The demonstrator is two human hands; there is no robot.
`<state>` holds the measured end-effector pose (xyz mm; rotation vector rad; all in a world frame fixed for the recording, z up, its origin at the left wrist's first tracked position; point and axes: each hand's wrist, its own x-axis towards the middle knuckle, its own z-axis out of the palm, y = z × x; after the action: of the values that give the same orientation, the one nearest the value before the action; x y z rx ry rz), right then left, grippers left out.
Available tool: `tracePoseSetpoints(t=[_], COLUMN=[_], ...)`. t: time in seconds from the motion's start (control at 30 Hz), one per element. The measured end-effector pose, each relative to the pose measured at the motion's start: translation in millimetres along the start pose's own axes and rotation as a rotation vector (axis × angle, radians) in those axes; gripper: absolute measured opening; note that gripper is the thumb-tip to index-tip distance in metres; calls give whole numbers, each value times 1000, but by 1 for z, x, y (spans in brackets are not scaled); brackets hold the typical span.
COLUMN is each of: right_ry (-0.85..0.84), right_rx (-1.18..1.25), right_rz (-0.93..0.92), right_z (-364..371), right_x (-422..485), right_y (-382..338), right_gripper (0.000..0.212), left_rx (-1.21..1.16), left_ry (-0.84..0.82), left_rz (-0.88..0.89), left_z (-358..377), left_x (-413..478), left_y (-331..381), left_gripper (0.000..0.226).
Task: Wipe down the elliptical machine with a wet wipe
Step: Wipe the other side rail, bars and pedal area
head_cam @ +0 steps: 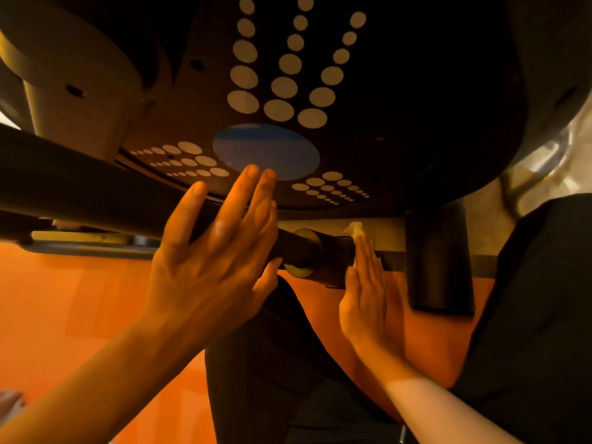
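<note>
Fingers spread flat, left hand [211,251] rests open on the machine's bar [96,190]; at three o'clock, right hand [365,290] presses a wipe [355,230] flat-palmed.

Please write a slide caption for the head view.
Right hand presses wet wipe on elliptical's crank joint; left hand rests flat.

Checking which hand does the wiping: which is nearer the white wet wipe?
Right. The right hand presses the crumpled white wet wipe against the machine's dark joint; the left hand rests apart on the dark bar.
</note>
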<state>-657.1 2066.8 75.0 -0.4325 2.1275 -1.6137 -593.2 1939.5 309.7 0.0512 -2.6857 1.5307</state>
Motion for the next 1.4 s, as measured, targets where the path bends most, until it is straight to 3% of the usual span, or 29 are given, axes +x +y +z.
tracePoseSetpoints(t=[0.07,0.13,0.23,0.37,0.43,0.67,0.73,0.87,1.0,1.07,1.23,1.4], right_ry=[0,33,25,-34,-87,-188,-141,-118,-100,-102,-200,-197], right_rx=[49,212,329,168,53,50,-4,96,128,198,208,111], right_rz=[107,357,611,311,118,-375,-322,78,158,79,-322,-375], right_z=[-2,-7,-7,-5,-4,-3,-4,-9,-7,-4,-3,-6], right_x=[6,15,7,-25,-27,-35,-28,-10,-5,-13,-38,-36], right_y=[3,1,-2,-7,-6,-46,-34,-20,-24,-42,-94,-98], right_gripper=[70,87,67,81,76,69,64,61,52,52,75,76], left_rx=[8,14,-3,2,-11,-27,-32,-37,-43,-58,-208,-336], left_ry=[2,6,7,7,0,-10,-18,-42,-54,-79,-132,-179], left_rz=[10,19,9,1,-1,-9,-12,-10,-1,2,6,44], left_z=[1,1,1,1,1,0,0,-1,-3,-5,-16,-28], left_x=[0,0,0,-2,-1,0,0,1,3,5,5,3], left_y=[0,0,0,2,1,2,2,1,1,0,-3,-15], left_gripper=[61,61,60,60,59,62,64,67,69,71,79,87])
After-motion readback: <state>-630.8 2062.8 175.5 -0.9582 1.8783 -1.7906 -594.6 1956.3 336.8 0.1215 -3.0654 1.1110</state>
